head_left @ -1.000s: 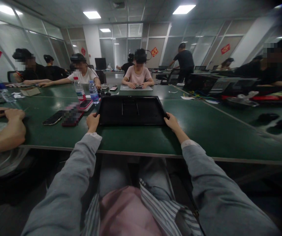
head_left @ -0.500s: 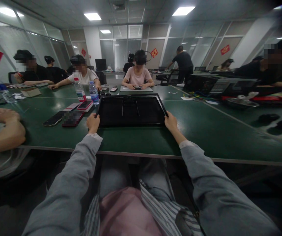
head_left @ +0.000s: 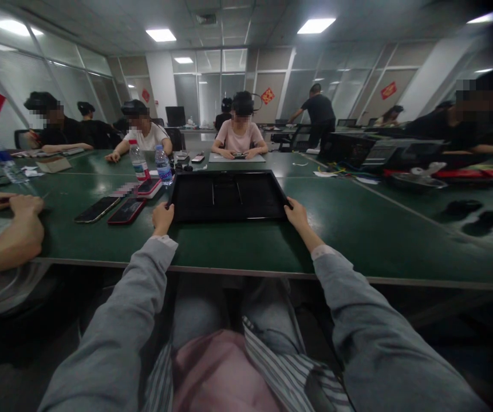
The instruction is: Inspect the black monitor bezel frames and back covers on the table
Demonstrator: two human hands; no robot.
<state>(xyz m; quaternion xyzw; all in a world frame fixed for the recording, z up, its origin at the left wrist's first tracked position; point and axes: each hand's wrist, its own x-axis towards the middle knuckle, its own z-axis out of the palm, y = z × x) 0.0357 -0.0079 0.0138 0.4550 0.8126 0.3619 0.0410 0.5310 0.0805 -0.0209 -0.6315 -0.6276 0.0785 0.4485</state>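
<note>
A black rectangular tray-like object (head_left: 248, 201) with a raised rim lies in front of me over the green table (head_left: 237, 243). Two thin pale lines run up its middle; its exact kind is unclear. At its near left corner, my left hand (head_left: 162, 217) is closed around the rim, thumb on top. My right hand (head_left: 296, 214) grips the opposite near corner the same way. Both arms stretch forward, and the fingers under the rim are hidden. I cannot tell whether the object rests flat on the table.
Left of the tray lie a red-edged phone (head_left: 126, 211) and a dark phone (head_left: 97, 209). Behind them stand a red-capped bottle (head_left: 138, 161) and a blue-labelled bottle (head_left: 163, 166). A neighbour's forearm (head_left: 12, 234) rests on the table at left. A metal bowl (head_left: 420, 177) is at right.
The black tray sits slightly lower and flatter in view, and my right hand has shifted a little left with it. Both hands keep their grip.
</note>
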